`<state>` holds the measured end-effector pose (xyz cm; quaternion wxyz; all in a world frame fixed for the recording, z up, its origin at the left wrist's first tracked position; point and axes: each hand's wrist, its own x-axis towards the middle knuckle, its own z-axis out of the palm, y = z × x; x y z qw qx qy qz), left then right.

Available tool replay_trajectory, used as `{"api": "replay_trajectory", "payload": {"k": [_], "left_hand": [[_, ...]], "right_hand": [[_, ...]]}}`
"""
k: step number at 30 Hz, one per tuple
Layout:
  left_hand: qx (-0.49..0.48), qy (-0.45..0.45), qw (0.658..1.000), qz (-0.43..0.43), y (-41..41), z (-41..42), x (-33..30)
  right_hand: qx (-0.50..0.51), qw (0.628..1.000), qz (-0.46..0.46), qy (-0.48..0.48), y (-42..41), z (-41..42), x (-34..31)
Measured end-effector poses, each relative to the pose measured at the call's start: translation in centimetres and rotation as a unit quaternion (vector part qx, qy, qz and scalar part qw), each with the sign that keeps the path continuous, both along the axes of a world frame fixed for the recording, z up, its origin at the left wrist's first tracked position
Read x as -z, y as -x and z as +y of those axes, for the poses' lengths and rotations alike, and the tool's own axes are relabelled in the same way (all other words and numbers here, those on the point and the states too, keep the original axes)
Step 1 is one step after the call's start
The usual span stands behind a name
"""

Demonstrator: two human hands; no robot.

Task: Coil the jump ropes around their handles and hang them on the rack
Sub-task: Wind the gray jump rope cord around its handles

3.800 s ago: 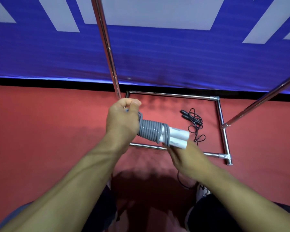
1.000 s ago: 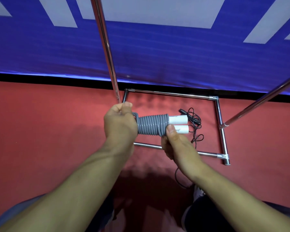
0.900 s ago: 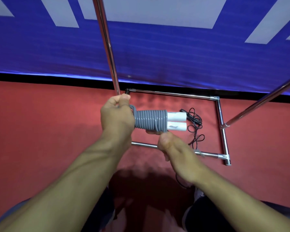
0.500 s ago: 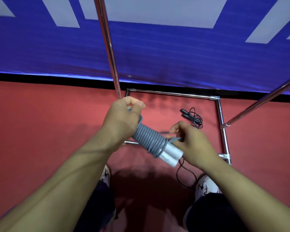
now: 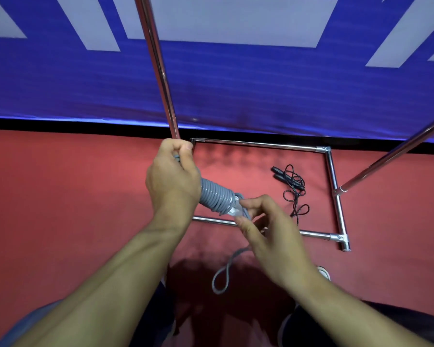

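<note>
my left hand (image 5: 172, 181) grips the coiled grey rope (image 5: 217, 197), right hand (image 5: 268, 221) pinches its tail; i reckon tuck, then rack (image 5: 336, 194).

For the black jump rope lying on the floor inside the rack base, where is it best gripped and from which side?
Probably by the two handles, which lie together at the far-left end of the black jump rope. Come from above and pinch across both: they are the only stiff part, and the cord is a loose tangle spreading toward the near bar.
</note>
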<state>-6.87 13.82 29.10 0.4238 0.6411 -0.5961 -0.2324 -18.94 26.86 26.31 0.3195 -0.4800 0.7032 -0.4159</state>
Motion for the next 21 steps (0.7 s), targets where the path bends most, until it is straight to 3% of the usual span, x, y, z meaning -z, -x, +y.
{"api": "replay_trajectory", "payload": {"k": [1,3,4,6,8,9,11,13,17,21], "left_hand": [[-0.006,0.002,1.0,0.019,0.1,-0.1,0.0],[-0.006,0.005,0.998,0.062,0.3,-0.2,0.1],[-0.002,0.004,0.997,0.078,0.4,-0.2,0.2],[0.011,-0.008,0.995,0.096,0.9,0.1,0.4],[0.005,-0.029,0.994,0.109,1.1,0.2,0.7],[-0.007,-0.042,0.992,0.119,1.1,0.1,0.8],[-0.04,-0.072,0.984,0.161,0.9,-0.4,1.0],[-0.068,-0.1,0.967,0.224,0.7,-1.0,1.3],[-0.078,-0.102,0.957,0.26,0.5,-1.1,1.1],[-0.082,-0.105,0.953,0.272,0.2,-1.1,1.1]], "right_hand": [[0.038,0.989,-0.137,-0.047,-0.6,-0.1,-0.3],[0.121,0.897,-0.399,-0.149,-1.6,-0.2,-0.5],[0.142,0.847,-0.471,-0.201,-1.8,-0.3,-0.8],[0.14,0.806,-0.51,-0.267,-1.7,-0.6,-0.9],[0.135,0.831,-0.484,-0.238,-1.4,-0.9,-0.5],[0.129,0.863,-0.442,-0.209,-1.3,-0.9,-0.3],[0.104,0.933,-0.31,-0.151,-1.1,-0.9,-0.6],[0.085,0.969,-0.207,-0.103,-1.1,-0.6,-0.8],[0.096,0.975,-0.175,-0.093,-0.8,-0.7,0.1],[0.016,0.982,-0.171,-0.079,-0.1,-1.1,0.4]]}}
